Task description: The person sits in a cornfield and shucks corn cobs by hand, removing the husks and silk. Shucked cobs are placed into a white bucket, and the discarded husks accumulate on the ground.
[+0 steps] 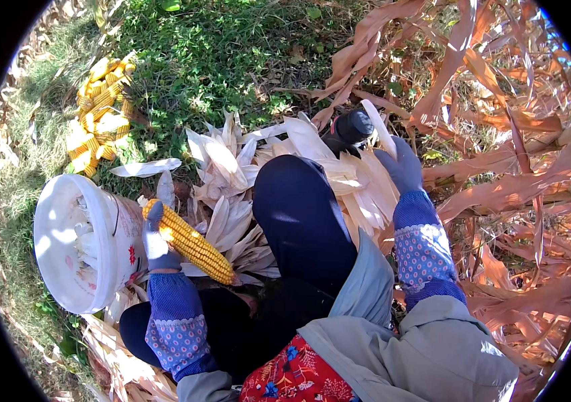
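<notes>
My gloved left hand [160, 241] is closed around a husked yellow ear of corn [195, 246], which slants down to the right in front of my folded leg. My gloved right hand [402, 163] is out at the right, holding a pale strip of corn husk [380, 126] that points up and left. A white plastic bucket [102, 301] lies tilted just left of my left hand, its mouth facing left, with pale husk-covered ears [85, 243] inside. Loose dry husks [225, 168] are heaped around my knee.
A pile of husked yellow ears [99, 118] lies on the grass beyond the bucket. A dark bottle with a black cap [353, 128] stands among the husks by my right hand. Dry corn stalks and leaves [516, 186] crowd the right side. Green weeds [205, 60] cover the ground ahead.
</notes>
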Action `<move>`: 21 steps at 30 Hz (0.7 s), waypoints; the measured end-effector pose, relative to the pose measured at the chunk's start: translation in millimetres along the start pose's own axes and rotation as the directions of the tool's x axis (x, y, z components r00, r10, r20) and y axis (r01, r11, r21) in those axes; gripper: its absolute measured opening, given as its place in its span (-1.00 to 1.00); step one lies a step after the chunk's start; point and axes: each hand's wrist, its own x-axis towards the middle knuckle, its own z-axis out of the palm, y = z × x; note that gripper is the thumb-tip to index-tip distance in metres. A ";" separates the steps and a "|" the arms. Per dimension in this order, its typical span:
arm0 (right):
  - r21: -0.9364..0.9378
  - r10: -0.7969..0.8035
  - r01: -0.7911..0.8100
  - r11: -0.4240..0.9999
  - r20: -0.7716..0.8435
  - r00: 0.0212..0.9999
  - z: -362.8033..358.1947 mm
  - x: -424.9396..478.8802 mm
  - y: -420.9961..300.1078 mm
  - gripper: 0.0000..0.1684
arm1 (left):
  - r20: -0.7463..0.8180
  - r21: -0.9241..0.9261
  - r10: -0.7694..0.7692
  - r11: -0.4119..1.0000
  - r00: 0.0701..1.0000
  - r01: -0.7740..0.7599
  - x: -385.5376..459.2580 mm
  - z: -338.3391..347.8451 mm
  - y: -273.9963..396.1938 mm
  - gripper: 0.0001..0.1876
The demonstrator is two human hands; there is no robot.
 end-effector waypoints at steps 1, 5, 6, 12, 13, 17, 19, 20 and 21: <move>-0.163 0.054 -0.043 0.986 0.063 0.997 -2.3 -8.5 26.8 -0.24 | 0.001 0.007 0.001 1.000 1.000 -0.001 -3.5 8.3 -0.7 -0.56; -0.457 0.150 -0.049 0.888 0.186 0.971 9.6 -45.9 86.0 -0.18 | 0.037 -0.020 0.079 0.997 0.996 -0.079 -21.9 36.0 0.4 -0.56; -0.434 0.144 -0.069 0.898 0.143 0.979 12.8 -40.4 78.3 -0.20 | 0.055 -0.031 0.065 0.998 0.996 -0.063 -20.4 33.8 2.0 -0.55; 0.159 -0.322 0.365 0.917 -0.243 0.915 11.5 -6.9 -52.3 -0.80 | 0.072 -0.109 0.140 0.985 0.988 -0.131 -26.0 31.4 6.6 -0.51; 0.288 -0.348 0.384 0.877 -0.171 0.922 18.3 -2.8 -79.9 -0.71 | 0.038 -0.100 0.173 0.981 0.984 -0.168 -28.7 33.2 7.4 -0.53; 0.564 -0.663 0.380 0.733 0.467 0.585 61.4 -35.2 -203.4 -0.28 | 0.255 -0.374 0.210 0.922 0.944 -0.104 -11.3 47.7 2.3 -0.34; 0.626 -0.653 0.207 0.752 0.666 0.359 109.4 -58.8 -217.6 -0.14 | 0.185 -0.394 0.311 0.892 0.932 -0.220 -5.0 41.6 -6.4 -0.27; 0.636 -0.667 0.208 0.743 0.677 0.310 130.2 -66.9 -219.2 -0.12 | 0.149 -0.471 0.254 0.868 0.956 -0.158 -8.0 45.9 -9.5 -0.30; 0.653 -0.683 0.203 0.730 0.686 0.250 147.0 -73.6 -218.9 -0.10 | 0.125 -0.448 0.256 0.876 0.958 -0.176 -6.5 44.2 -13.0 -0.31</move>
